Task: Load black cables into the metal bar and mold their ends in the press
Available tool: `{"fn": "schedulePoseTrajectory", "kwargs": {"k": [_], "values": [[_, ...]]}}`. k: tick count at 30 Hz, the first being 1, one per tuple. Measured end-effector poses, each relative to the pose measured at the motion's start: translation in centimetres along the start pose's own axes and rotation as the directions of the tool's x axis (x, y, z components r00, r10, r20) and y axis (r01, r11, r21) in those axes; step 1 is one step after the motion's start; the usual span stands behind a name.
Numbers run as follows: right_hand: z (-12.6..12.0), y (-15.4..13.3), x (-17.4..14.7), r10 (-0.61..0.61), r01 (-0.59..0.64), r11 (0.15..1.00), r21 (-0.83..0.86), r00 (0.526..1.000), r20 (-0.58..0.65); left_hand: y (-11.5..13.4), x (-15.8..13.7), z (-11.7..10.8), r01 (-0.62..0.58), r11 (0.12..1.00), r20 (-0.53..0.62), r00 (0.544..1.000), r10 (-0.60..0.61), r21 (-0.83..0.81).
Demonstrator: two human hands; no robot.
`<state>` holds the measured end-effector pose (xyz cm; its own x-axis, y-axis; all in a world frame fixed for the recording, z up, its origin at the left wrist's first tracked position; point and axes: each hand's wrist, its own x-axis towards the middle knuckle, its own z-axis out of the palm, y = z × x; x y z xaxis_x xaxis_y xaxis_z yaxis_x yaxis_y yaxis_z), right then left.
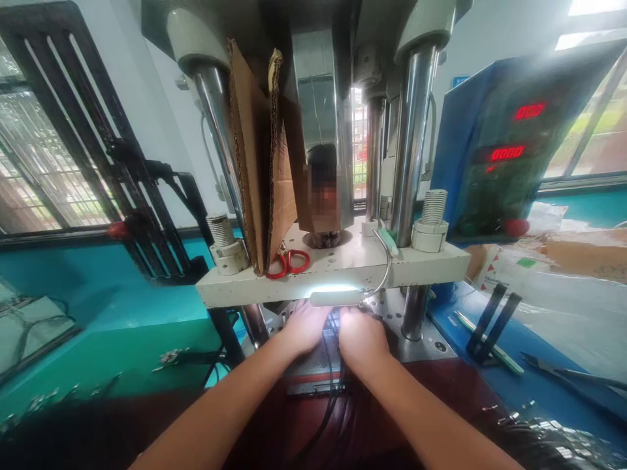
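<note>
Both my hands reach in under the front edge of the press's cream-coloured plate [264, 290], above its steel bed [392, 349]. My left hand [306, 326] is bent inward, its fingertips partly hidden beside the lit lamp bar [337, 298]. Close on its right, my right hand [362, 333] is curled with the knuckles up, fingertips out of sight. Thin black cables [329, 365] come out from the gap between the two hands and trail down towards me over the dark red surface [274, 418]. What the fingers pinch is hidden.
Red-handled scissors [289, 262] and folded cardboard [249, 170] rest on the plate. Steel columns [416, 143] flank the press. A blue control box [490, 150] with red digits stands right. Pliers [553, 369] and metal-ended cables [543, 431] lie right; more connectors [174, 357] sit left.
</note>
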<state>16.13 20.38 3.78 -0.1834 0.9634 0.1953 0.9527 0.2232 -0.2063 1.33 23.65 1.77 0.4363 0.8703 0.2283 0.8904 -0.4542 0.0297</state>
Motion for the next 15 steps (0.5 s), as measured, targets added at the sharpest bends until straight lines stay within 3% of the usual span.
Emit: {"fn": "schedulePoseTrajectory", "kwargs": {"k": [10, 15], "values": [[0.8, -0.4, 0.5, -0.072, 0.072, 0.996, 0.056, 0.997, 0.007, 0.1, 0.4, 0.5, 0.006, 0.997, -0.022, 1.0, -0.007, -0.074], [1.1, 0.5, 1.1, -0.032, 0.032, 0.997, 0.075, 0.999, 0.003, -0.3, 0.5, 1.0, 0.032, 0.994, -0.02, 0.999, -0.034, -0.105]]}}
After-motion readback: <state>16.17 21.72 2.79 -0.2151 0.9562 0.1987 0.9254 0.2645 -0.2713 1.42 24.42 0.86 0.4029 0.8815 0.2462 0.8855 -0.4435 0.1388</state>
